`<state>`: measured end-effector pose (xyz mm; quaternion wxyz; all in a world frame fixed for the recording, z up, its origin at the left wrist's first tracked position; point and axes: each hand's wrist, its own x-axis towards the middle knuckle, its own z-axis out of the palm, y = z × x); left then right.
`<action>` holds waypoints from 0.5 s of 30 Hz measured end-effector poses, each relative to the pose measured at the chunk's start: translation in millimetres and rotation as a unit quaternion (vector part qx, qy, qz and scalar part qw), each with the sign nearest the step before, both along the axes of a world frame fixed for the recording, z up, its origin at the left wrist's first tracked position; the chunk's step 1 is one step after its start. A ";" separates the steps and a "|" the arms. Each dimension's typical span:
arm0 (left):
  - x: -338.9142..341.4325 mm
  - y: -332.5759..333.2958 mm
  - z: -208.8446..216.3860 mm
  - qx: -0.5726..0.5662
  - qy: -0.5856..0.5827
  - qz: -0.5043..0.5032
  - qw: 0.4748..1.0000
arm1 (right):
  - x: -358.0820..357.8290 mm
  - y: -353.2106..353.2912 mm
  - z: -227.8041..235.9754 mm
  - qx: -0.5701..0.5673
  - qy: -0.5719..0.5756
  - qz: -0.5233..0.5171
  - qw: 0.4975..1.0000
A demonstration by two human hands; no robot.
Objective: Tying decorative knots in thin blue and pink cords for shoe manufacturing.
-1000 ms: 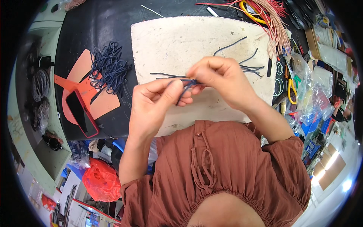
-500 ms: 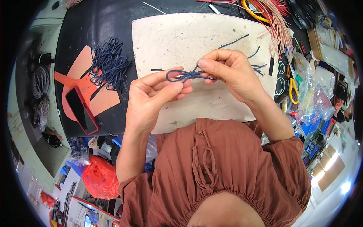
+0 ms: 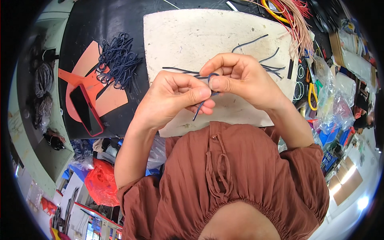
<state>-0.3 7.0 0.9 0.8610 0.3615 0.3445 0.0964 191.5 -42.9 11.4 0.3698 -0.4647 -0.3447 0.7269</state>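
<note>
My left hand and my right hand meet over the pale board, thumbs and fingertips pinched on a thin dark blue cord. A short end of it sticks out below my left fingers, and a small loop curves over my right thumb. My fingers hide most of the cord, so its knot cannot be made out. Behind my hands, several loose dark blue cords lie on the white board, some reaching out right of my right hand. To the left sits a tangled heap of dark blue cords.
Orange-pink flat pieces and a red-cased phone lie left on the black table. Red and pink cords hang at the far right corner, near yellow-handled scissors and clear plastic bags. A red bag sits lower left.
My left hand has moved right, up against my right one. The bow-like loops that showed between them are now mostly covered by my fingers, and a cord end points downward.
</note>
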 end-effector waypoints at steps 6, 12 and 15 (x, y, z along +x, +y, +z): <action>-1.1 -1.6 4.8 0.017 -0.002 -0.008 1.000 | -0.3 2.5 0.8 -0.040 0.054 0.029 0.997; -45.1 15.6 -3.7 0.382 0.270 0.208 0.859 | 26.8 1.9 -14.1 0.256 -0.364 -0.006 0.896; -62.2 30.3 -5.0 0.685 0.459 0.138 0.548 | 23.3 -9.1 -31.1 0.339 -0.515 0.034 0.787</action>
